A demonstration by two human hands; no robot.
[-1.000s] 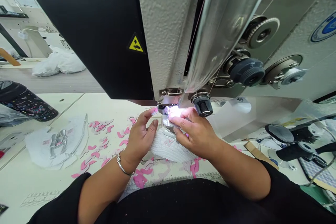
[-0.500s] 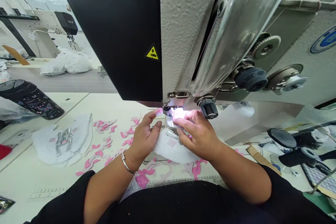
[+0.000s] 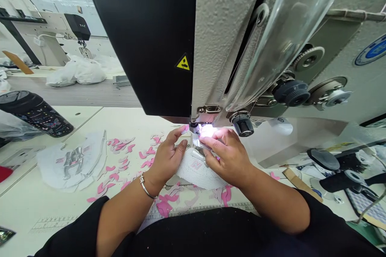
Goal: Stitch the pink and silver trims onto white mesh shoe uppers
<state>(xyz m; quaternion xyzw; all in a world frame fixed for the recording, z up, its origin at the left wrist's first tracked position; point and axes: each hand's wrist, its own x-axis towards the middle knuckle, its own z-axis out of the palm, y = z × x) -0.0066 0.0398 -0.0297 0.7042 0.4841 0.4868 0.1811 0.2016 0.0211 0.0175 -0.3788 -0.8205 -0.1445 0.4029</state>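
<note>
A white mesh shoe upper piece (image 3: 200, 174) with a pink-outlined N lies under the sewing machine head (image 3: 169, 44). My left hand (image 3: 167, 154) is at its left edge, thumb and index finger curved toward the lit presser foot (image 3: 194, 129), the other fingers mostly hidden. My right hand (image 3: 227, 154) grips the piece's right side, thumb below and fingertips pressed close to the needle area. The needle point is lost in the glare.
Pink scraps (image 3: 164, 204) are scattered on the white table (image 3: 90, 217). To the left are a stack of white cut pieces (image 3: 72, 162) and a black tumbler (image 3: 39, 114). A ruler tape (image 3: 208, 209) runs along the front. A black thread cone (image 3: 337, 180) lies at right.
The view has shifted slightly, so the machine head appears a little further right. Both hands and the shoe upper piece keep nearly the same place and grip.
</note>
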